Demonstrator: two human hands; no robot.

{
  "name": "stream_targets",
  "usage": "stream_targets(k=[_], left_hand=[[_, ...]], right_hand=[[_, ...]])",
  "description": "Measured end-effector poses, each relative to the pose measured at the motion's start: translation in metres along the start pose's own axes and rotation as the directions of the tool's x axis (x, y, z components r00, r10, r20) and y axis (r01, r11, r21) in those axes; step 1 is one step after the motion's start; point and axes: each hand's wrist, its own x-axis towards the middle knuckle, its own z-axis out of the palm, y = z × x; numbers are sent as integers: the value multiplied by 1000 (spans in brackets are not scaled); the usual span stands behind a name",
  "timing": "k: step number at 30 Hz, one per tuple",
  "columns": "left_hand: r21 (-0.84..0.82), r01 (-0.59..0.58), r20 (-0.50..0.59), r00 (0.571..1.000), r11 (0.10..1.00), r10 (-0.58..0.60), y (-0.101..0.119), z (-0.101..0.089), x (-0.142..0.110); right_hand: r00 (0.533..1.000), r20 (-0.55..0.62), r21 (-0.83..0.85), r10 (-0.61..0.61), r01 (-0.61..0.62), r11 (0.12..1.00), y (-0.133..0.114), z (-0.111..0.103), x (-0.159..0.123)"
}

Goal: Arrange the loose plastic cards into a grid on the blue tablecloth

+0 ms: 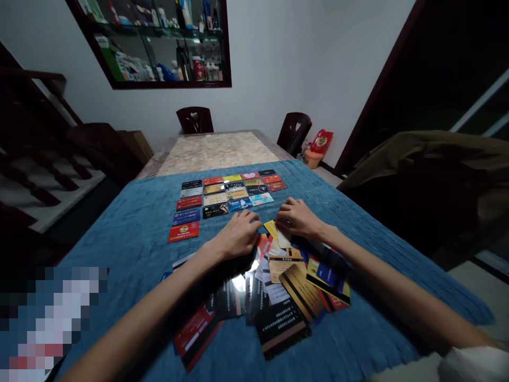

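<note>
A loose pile of plastic cards [287,269] lies on the blue cloth, many with their magnetic-stripe sides up. My left hand [239,234] rests over the pile's far left side, fingers curled; whatever lies under them is hidden. Against the far edge of the pile, my right hand [299,217] has its fingers bent down onto a pale card [283,238], beside a yellow card [271,229]. Beyond both hands, several cards are laid out in columns, among them a red card [183,232], a blue card [186,216] and a light-blue card [261,198].
The blue cloth [131,239] covers the near part of a patterned table [214,151]. Dark chairs [194,120] stand at its far end. A blurred-out item [55,323] lies at the near left. Dark brown fabric [417,154] is at the right.
</note>
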Motion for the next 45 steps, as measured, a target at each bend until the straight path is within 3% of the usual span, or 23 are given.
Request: stream_targets(k=[6, 14, 21, 30, 38, 45], left_hand=[[-40, -94, 63, 993, 995, 96, 30, 12, 29], [-84, -253, 32, 966, 964, 256, 55, 35, 60], [-19, -238, 52, 970, 971, 239, 52, 33, 59], [-35, -97, 55, 994, 995, 98, 35, 27, 42], [-145, 17, 74, 997, 989, -7, 22, 28, 35], [-138, 91, 83, 993, 986, -80, 18, 28, 32]], right_hand=[[994, -6, -57, 112, -112, 992, 15, -5, -51], [962, 8, -132, 273, -270, 954, 16, -2, -101], [965, 10, -78, 261, -259, 963, 4, 0, -91], [988, 19, 110, 152, -153, 982, -3, 3, -64], [1000, 16, 254, 23, -26, 967, 5, 3, -42], [998, -14, 264, 54, -48, 963, 12, 3, -47]])
